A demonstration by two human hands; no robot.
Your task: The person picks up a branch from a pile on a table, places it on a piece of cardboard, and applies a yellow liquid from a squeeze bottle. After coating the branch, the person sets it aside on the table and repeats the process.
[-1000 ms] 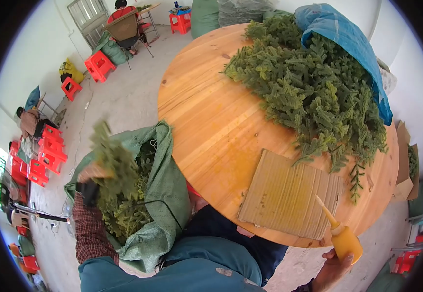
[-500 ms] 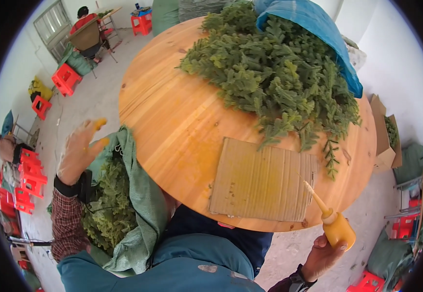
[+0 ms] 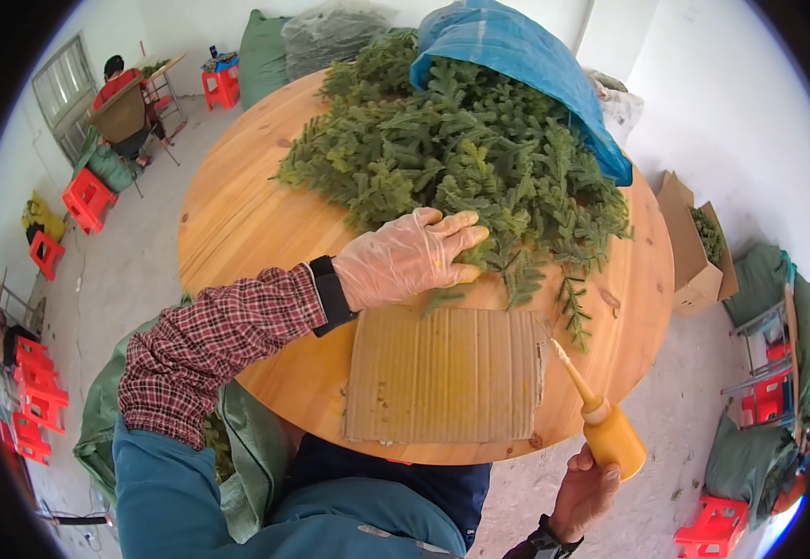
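My left hand, in a clear plastic glove with yellow-stained fingertips, reaches over the table to the near edge of a heap of green artificial fir sprigs. Its fingers are stretched out and slightly apart over the sprigs. One small sprig tip pokes out beneath the hand. A yellow squeeze bottle with a long pale nozzle is in my right hand, at the table's right front edge. Its tip points up and left, beside the cardboard sheet, which is marked with yellow smears.
The heap spills from a blue sack on the round wooden table. By my left side stands a green sack holding more sprigs. An open cardboard box is on the right. A person sits far left near red stools.
My left hand has swung from above the green sack on the left to the heap on the table. The view has shifted; my right hand still grips the bottle.
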